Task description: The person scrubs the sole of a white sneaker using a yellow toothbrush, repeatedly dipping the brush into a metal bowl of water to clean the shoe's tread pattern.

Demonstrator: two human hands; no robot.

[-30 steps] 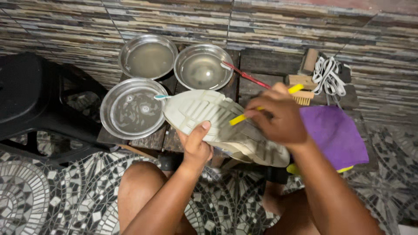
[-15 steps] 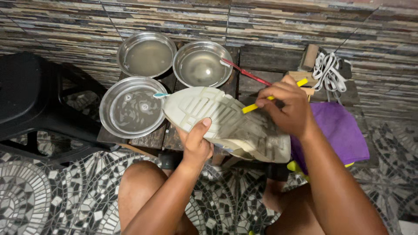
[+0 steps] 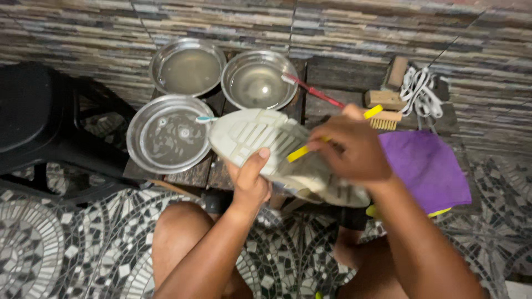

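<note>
- Striped stone wall and mosaic floor frame a low dark wooden table.
- Left hand grips a pale shoe from below, thumb pressed on its grooved, grimy sole, turned up.
- Right hand, fingers closed around a yellow brush, rests on that sole.
- Beyond the fingers: three steel bowls of cloudy water; rightward, a purple cloth.
</note>
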